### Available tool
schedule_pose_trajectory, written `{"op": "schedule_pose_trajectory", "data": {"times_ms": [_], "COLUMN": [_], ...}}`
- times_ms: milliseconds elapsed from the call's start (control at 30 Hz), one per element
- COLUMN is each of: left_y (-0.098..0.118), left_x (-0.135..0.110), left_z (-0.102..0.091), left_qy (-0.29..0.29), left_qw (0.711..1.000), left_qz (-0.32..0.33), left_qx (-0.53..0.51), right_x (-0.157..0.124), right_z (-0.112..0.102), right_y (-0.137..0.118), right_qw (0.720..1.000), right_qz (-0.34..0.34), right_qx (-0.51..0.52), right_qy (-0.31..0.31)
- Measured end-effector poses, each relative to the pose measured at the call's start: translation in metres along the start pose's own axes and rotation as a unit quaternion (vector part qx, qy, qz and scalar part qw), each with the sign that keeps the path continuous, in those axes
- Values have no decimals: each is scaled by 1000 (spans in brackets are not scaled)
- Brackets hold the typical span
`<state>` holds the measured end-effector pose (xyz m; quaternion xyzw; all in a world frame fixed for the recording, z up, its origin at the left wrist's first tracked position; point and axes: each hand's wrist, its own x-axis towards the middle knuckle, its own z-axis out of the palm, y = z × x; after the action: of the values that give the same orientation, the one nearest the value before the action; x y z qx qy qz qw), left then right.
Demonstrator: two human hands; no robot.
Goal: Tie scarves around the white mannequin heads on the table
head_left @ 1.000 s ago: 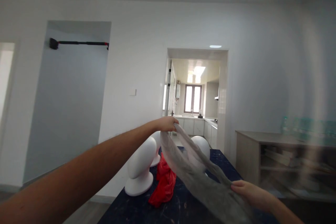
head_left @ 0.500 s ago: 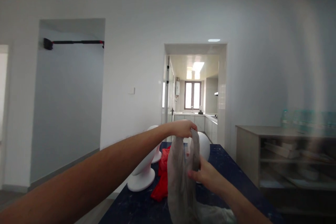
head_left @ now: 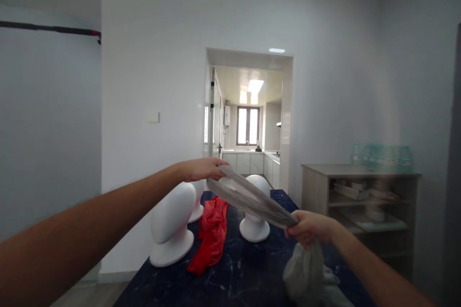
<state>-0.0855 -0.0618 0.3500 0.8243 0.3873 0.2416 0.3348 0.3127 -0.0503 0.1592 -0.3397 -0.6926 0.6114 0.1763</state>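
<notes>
A thin grey scarf [head_left: 248, 199] is stretched in a loop between my two hands above the dark blue table [head_left: 245, 273]. My left hand [head_left: 201, 169] pinches its upper left end. Lower and to the right, my right hand [head_left: 311, 227] is closed around the other end, and a bunched part of the same fabric hangs below it onto the table. Behind the scarf stands a white mannequin head [head_left: 255, 230], partly covered by it. A red cloth [head_left: 211, 240] lies crumpled on the table, below my left hand.
Two more white mannequin heads stand at the table's left side, a near one [head_left: 171, 225] and a far one [head_left: 197, 204], partly hidden. At the right is a wooden shelf unit [head_left: 315, 192] with several teal bottles [head_left: 387, 157] on top. A doorway [head_left: 289, 120] opens into a kitchen.
My hands have moved apart, the left one leftward and the right one rightward, pulling the hanging scarf into a slanted stretch. The camera view has turned slightly right.
</notes>
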Motion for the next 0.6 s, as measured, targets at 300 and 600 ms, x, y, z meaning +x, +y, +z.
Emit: {"op": "schedule_pose_trajectory", "data": {"times_ms": [300, 600], "left_y": [-100, -120], "left_x": [13, 47], "left_z": [50, 46], "left_qy": [-16, 44], "left_qw": [984, 848], "left_qz": [-13, 48], "left_qx": [-177, -526], "right_x": [-86, -86], "right_z": [-100, -151], "right_y": [-24, -19], "right_qw": [989, 971], "right_qz": [50, -92], "right_qx": [-60, 56], "right_qy": [122, 212]}}
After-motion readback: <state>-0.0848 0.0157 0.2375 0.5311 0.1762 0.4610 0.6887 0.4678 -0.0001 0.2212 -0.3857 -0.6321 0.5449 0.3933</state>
